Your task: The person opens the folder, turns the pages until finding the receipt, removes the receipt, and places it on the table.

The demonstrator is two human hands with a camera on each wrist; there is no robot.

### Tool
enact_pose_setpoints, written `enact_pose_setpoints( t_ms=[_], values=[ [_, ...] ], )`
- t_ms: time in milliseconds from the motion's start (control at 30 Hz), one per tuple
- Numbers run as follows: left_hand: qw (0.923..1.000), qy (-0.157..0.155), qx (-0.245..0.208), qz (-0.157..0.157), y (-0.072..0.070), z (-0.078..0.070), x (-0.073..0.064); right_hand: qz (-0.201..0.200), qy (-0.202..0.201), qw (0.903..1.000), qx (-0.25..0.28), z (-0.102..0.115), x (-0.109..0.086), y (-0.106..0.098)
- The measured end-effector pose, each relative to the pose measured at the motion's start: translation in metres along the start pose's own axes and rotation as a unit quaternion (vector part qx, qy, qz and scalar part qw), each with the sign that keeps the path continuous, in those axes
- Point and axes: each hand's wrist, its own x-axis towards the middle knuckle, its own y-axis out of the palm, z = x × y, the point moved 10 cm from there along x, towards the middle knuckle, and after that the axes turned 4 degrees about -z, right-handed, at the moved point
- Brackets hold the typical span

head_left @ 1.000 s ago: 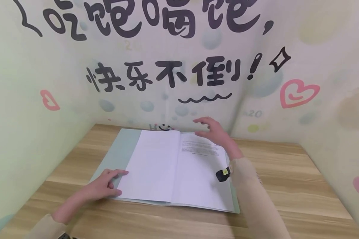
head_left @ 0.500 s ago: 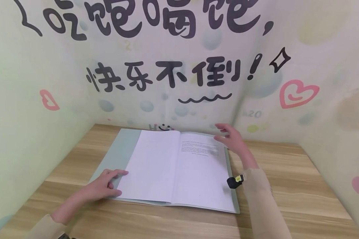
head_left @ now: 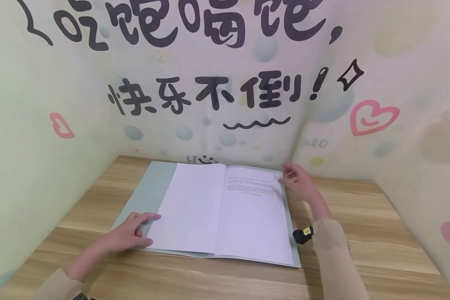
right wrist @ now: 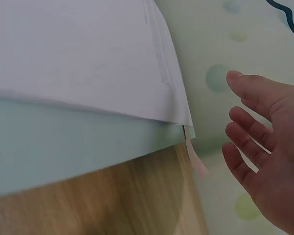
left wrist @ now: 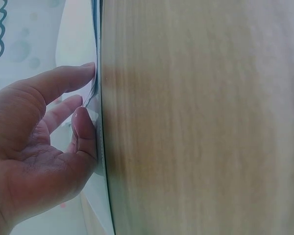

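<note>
An open booklet with white pages [head_left: 187, 204] and a pale green cover [head_left: 153, 183] lies on the wooden table. A short block of print shows at the top of its right page [head_left: 255, 216]. My left hand [head_left: 129, 233] rests at the lower left of the booklet, thumb and forefinger extended to the left page's outer edge. Seen from the left wrist, the other fingers [left wrist: 85, 132] bend loosely against the cover. At the far right corner, my right hand [head_left: 300, 183] hovers with loosely bent fingers; the right wrist view shows it holding nothing, apart from the page corner.
A thin pinkish strip [right wrist: 196, 159] hangs at the booklet's corner. The wooden table [head_left: 352, 221] extends to both sides and in front of the booklet. A printed wall [head_left: 210, 137] stands right behind its far edge. A small black device [head_left: 303, 235] sits at the right wrist.
My right hand has moved right and slightly down, from above the right page's top to the booklet's far right corner. The left hand and the booklet have kept their places.
</note>
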Motion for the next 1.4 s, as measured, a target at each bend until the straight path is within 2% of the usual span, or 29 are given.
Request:
enact_pose_setpoints(
  t_ms=[200, 567, 700, 867, 1000, 1167, 1400],
  values=[
    [1.0000, 0.002, 0.002, 0.001, 0.001, 0.000, 0.000, 0.045, 0.034, 0.9973, -0.047, -0.015, -0.004, 0.013],
    [1.0000, 0.005, 0.000, 0.004, 0.001, 0.001, -0.001, 0.100, 0.028, 0.9896, -0.100, -0.025, -0.008, 0.029],
    [1.0000, 0.005, 0.002, 0.004, 0.001, 0.002, -0.001, 0.119, 0.038, 0.9844, -0.124, -0.031, -0.006, 0.037],
    [1.0000, 0.003, 0.000, 0.005, 0.002, 0.002, -0.001, 0.122, 0.053, 0.9799, -0.148, -0.036, -0.005, 0.039],
    [1.0000, 0.002, -0.003, 0.004, 0.001, 0.001, 0.000, 0.123, 0.050, 0.9780, -0.161, -0.034, -0.004, 0.037],
    [1.0000, 0.001, -0.003, 0.003, 0.001, 0.000, 0.001, 0.122, 0.042, 0.9780, -0.164, -0.030, -0.003, 0.037],
    [1.0000, 0.002, -0.002, 0.004, 0.001, 0.002, 0.001, 0.110, 0.053, 0.9799, -0.157, -0.027, -0.001, 0.036]
  ],
)
